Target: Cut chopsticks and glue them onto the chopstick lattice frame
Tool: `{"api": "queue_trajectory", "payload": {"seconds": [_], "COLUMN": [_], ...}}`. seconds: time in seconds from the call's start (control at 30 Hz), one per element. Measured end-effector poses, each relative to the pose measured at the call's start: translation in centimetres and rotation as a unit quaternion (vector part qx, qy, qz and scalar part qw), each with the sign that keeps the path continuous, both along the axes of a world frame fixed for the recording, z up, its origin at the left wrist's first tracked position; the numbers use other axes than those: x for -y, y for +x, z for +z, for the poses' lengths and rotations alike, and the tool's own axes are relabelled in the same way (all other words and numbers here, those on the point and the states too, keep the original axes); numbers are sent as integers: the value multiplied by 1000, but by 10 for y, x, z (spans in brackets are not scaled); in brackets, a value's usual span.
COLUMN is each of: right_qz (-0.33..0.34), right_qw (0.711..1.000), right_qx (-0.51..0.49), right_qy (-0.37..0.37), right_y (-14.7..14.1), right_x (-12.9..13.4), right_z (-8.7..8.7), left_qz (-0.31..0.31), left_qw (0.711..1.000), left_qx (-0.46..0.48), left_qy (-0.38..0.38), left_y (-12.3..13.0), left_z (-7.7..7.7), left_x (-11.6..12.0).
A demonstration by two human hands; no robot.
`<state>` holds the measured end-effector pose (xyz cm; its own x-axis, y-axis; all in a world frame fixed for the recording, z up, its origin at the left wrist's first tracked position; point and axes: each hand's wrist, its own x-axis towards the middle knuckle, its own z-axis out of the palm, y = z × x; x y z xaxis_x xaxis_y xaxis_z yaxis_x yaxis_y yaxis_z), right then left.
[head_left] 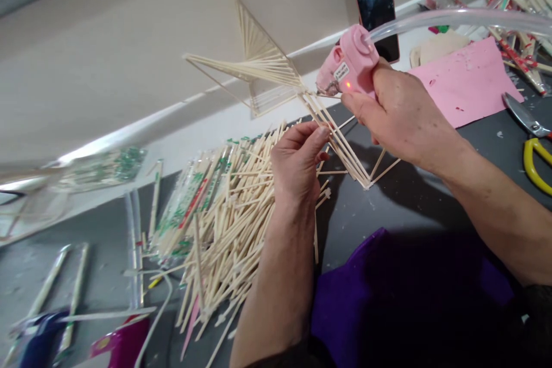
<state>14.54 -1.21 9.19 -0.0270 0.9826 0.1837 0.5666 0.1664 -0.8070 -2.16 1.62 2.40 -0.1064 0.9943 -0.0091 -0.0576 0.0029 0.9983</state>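
My right hand (394, 103) is wrapped around a pink hot glue gun (351, 66), its small light glowing orange and a long clear glue stick (435, 17) leading from its back. The nozzle points left, close to the upper end of a row of wooden sticks. With thumb and fingertips pinched, my left hand (302, 155) holds a wooden stick (338, 135) in that row, which belongs to a small stick frame (366, 184) standing on the grey table. Exactly which sticks the left fingers grip is partly hidden.
A finished-looking twisted stick model (254, 66) leans at the wall. Loose wooden sticks (233, 241) and wrapped chopsticks (190, 201) are heaped on the left. A phone (375, 6), pink sheet (470, 83) and yellow-handled scissors (535, 149) lie right; a magenta glue gun (123, 342) is lower left.
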Motion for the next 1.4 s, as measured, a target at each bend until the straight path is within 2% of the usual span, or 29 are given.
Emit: {"api": "queue_trajectory", "payload": {"seconds": [0.1, 0.37, 1.2, 1.4], "right_qz": [3, 11, -13, -11], "right_qw": [999, 999, 1000, 1000], "right_qx": [16, 9, 9, -23], "right_qy": [36, 44, 9, 13], "right_y": [1, 2, 1, -1], "right_x": [-1, 0, 0, -2], "right_z": [-4, -5, 0, -1], "left_qz": [-1, 1, 0, 0], "left_qw": [1000, 1000, 1000, 1000], "left_qx": [-3, 3, 4, 14], "left_qy": [2, -2, 5, 1], "left_y": [0, 0, 0, 0], "left_z": [0, 0, -1, -1], "left_x": [0, 0, -1, -2]}}
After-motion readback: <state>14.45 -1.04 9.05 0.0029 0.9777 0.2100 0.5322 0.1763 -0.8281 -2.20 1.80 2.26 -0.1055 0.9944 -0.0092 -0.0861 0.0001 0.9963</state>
